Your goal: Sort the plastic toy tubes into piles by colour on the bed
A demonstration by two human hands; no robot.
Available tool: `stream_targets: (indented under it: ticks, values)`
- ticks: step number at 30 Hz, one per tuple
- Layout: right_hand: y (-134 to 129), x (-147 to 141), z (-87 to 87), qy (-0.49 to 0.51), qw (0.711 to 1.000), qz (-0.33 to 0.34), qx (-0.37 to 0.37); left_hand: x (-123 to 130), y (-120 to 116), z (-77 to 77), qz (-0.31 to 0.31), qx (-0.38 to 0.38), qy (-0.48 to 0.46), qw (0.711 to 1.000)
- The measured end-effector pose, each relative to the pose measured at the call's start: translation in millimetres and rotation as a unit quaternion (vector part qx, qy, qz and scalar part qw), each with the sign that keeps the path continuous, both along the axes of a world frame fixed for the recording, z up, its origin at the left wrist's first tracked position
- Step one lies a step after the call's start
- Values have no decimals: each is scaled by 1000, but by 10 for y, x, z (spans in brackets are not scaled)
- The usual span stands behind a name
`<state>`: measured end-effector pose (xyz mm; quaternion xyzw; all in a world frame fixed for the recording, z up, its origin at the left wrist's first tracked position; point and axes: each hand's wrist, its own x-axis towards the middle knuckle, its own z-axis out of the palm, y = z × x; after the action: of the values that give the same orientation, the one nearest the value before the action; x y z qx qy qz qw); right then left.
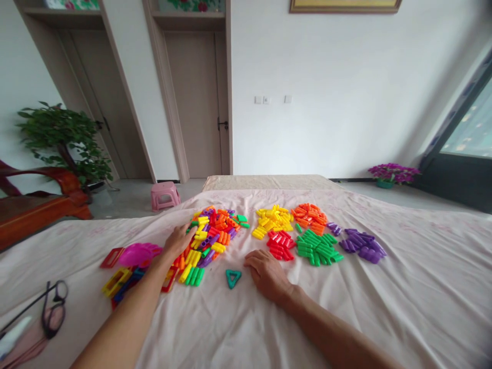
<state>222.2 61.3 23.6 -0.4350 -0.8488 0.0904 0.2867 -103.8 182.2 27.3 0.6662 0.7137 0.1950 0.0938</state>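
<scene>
My left hand [180, 241] reaches into the left edge of a mixed heap of plastic tube blocks [219, 233] in yellow, orange, red, purple and green. Its fingers are bent together by a green piece; what they hold is hidden. My right hand [267, 271] rests palm down on the cloth, fingers loosely bent, with nothing seen in it. Just beyond it is a pile of red blocks [281, 245]. Between my hands lies a teal triangle piece [232, 278]. Single-colour piles lie further right: yellow blocks [274, 219], orange blocks [309, 217], green blocks [318, 247] and purple blocks [363, 246].
Left of my left forearm lie a pink plastic piece [137, 254], a yellow frame piece [116, 282] and glasses [54, 310]. A wrinkled pale cloth [423, 287] covers the table. Beyond it stand a pink stool [165, 196] and a wooden chair [46, 197].
</scene>
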Motion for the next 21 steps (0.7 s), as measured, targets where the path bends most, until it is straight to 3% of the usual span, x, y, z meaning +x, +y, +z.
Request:
stream_targets:
  ticks: [5, 10, 15, 19, 21]
  values:
    - [4, -10, 3, -1, 1000, 1, -2, 303, -153, -73, 8, -1, -56, 998]
    - [-5, 0, 2, -1, 1000, 5, -1, 508, -372, 3, -67, 17, -101, 992]
    - [-21, 5, 6, 10, 1000, -5, 3, 186, -883, 103, -183, 14, -97, 978]
    - [-25, -2, 19, 8, 999, -42, -6, -85, -1319, -77, -162, -32, 31, 986]
    - [-20, -6, 18, 3, 998, -61, -13, -93, -1463, -216, -146, 20, 76, 986]
